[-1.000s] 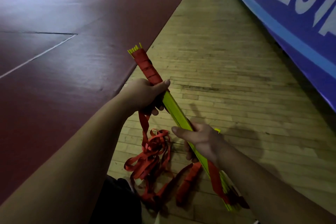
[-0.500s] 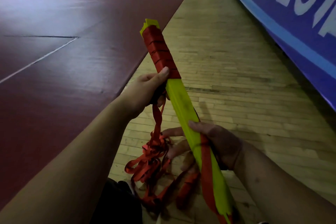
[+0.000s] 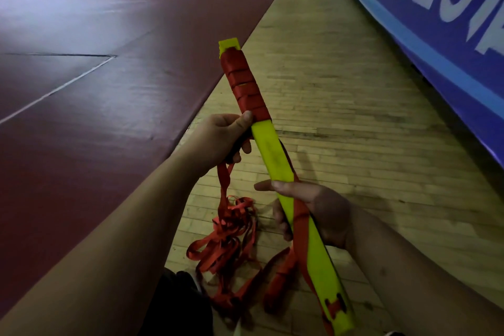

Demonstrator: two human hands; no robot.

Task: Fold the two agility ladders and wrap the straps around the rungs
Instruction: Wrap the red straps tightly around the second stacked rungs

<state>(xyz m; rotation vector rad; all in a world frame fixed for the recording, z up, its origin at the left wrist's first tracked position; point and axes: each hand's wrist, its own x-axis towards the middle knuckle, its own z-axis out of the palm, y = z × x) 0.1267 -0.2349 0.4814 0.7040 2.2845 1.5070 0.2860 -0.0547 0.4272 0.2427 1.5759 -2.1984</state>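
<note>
A stack of yellow-green ladder rungs (image 3: 268, 150) slants from upper middle down to the lower right. Red strap wraps (image 3: 244, 84) cover its upper end in several turns. My left hand (image 3: 221, 139) grips the bundle just below the wraps, thumb on the last turn, with the strap passing under its fingers. My right hand (image 3: 313, 210) holds the lower half, where one red strap crosses the rungs. Loose red strap (image 3: 229, 234) hangs from my left hand into a tangled pile on the floor. The rungs' lower end (image 3: 338, 314) shows red strap through slots.
I am over a wooden plank floor (image 3: 341, 90). A dark red sports mat (image 3: 95, 76) with a white line lies to the left. A blue banner wall (image 3: 436, 35) runs along the right. Dark clothing (image 3: 174, 303) sits at the bottom.
The rung bundle rose and turned its flat face toward me. My right hand slid from gripping the middle to cradling the lower half. The wrapped end sits higher in view.
</note>
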